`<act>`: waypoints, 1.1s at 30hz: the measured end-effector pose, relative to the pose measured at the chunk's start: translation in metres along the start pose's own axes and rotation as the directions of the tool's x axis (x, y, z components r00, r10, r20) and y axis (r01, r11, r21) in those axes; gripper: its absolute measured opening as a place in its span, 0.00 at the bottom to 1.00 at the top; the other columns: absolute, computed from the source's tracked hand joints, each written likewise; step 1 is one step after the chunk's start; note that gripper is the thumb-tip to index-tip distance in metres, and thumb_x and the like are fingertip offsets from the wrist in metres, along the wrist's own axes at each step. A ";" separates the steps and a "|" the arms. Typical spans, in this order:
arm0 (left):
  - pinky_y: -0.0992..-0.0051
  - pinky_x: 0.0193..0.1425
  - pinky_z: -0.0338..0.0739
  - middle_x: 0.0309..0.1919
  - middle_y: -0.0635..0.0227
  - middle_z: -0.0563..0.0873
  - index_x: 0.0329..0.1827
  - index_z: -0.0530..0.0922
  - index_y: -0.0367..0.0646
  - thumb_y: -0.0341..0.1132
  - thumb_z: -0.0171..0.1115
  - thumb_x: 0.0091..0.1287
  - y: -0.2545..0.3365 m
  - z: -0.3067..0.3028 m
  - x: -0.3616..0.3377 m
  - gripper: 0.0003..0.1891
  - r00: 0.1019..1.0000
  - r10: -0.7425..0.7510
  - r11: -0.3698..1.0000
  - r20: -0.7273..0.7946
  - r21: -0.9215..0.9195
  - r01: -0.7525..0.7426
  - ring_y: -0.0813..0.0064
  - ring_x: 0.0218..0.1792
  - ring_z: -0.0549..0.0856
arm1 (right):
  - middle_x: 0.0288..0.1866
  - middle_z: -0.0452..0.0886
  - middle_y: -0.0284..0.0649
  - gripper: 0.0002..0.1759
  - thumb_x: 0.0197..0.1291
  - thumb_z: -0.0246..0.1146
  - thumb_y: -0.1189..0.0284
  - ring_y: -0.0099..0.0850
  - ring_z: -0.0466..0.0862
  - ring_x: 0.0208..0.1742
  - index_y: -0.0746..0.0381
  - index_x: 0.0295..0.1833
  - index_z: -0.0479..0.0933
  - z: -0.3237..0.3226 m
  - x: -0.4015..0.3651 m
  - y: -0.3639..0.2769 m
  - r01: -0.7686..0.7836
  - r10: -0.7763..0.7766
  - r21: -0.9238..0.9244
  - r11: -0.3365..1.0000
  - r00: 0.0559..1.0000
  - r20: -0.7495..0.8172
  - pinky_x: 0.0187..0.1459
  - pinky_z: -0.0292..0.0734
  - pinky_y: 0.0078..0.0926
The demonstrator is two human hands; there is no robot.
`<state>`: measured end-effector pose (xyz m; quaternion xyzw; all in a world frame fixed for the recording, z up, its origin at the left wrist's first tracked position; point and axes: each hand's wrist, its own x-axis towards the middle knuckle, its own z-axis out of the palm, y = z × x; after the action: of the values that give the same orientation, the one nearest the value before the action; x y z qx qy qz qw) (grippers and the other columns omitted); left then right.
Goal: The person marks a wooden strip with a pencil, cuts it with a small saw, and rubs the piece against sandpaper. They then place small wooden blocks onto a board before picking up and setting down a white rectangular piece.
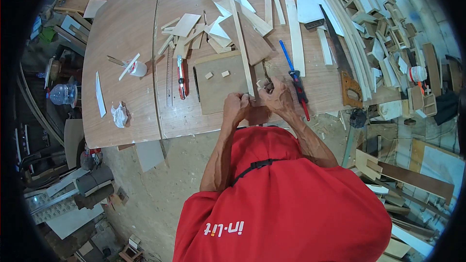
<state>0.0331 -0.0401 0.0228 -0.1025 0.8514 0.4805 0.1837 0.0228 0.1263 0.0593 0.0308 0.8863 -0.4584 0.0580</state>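
Observation:
My left hand (236,106) is closed at the near end of a long thin wooden strip (239,34), which runs away across the table. My right hand (276,96) is just to its right, fingers curled around a small pale wood block (260,84). A brown board (221,92) lies under the strip, with two small wood blocks (225,73) resting on it. Left of the board is a red utility knife (181,77). Beyond my right hand lies a blue, black and red clamp-like tool (297,80).
Wood offcuts (186,25) are piled toward the back. A handsaw (350,87) and long strips line the right side. At left stand a white glue cup (139,69) with sticks and a crumpled white cloth (119,115). A seam crosses the wooden table (121,24).

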 end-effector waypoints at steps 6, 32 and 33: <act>0.63 0.36 0.78 0.22 0.51 0.84 0.29 0.82 0.32 0.36 0.56 0.60 -0.004 -0.009 -0.014 0.14 0.975 0.181 0.967 -0.132 0.207 -0.151 0.55 0.27 0.85 | 0.29 0.83 0.51 0.12 0.55 0.60 0.66 0.48 0.85 0.35 0.61 0.42 0.77 0.021 0.020 -0.040 0.253 -0.209 -0.309 0.917 0.963 0.168 0.38 0.79 0.42; 0.72 0.39 0.78 0.33 0.58 0.86 0.49 0.79 0.33 0.36 0.62 0.65 -0.025 -0.082 0.003 0.16 0.895 0.228 0.967 -0.382 -0.016 -0.253 0.68 0.33 0.85 | 0.39 0.84 0.46 0.18 0.66 0.49 0.63 0.42 0.84 0.39 0.65 0.45 0.78 0.105 0.059 -0.079 -0.187 0.102 0.322 0.928 0.960 0.262 0.44 0.79 0.41; 0.72 0.39 0.77 0.33 0.58 0.86 0.47 0.79 0.33 0.36 0.61 0.65 -0.020 -0.091 -0.004 0.15 0.918 0.181 0.971 -0.353 -0.085 -0.224 0.68 0.33 0.85 | 0.39 0.84 0.46 0.18 0.66 0.49 0.63 0.42 0.84 0.39 0.65 0.45 0.78 0.115 0.060 -0.081 -0.183 0.097 0.323 0.929 0.959 0.266 0.44 0.79 0.41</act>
<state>0.0239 -0.1279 0.0517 -0.1071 0.8449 0.5235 -0.0248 -0.0368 -0.0146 0.0510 0.0472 0.7739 -0.6012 0.1936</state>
